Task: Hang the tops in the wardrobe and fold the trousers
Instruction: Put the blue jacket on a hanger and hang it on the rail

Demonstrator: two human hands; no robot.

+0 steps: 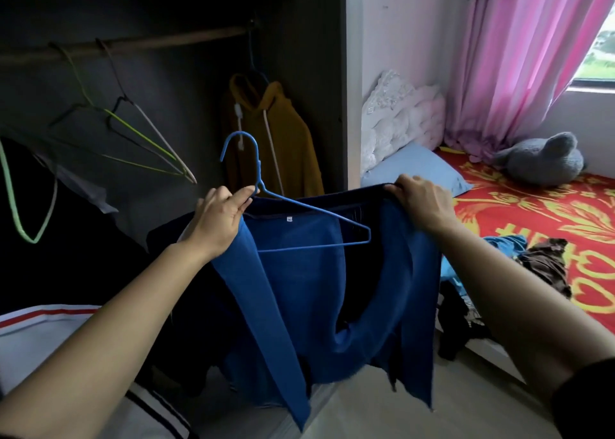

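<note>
Blue fabric fills both hands: the left hand [221,219] pinches the neck of a blue wire hanger [312,229] together with the collar of the blue top [299,288], and the right hand [421,202] grips the top's other shoulder edge, so the garment hangs spread between them. Behind it stands the open wardrobe [319,39], where a mustard hoodie [276,139] hangs at the right end of the rail [133,44] and empty hangers [146,139] dangle further left. Right of the wardrobe, a heap of clothes [539,265] lies on the red-and-yellow bed [532,212].
</note>
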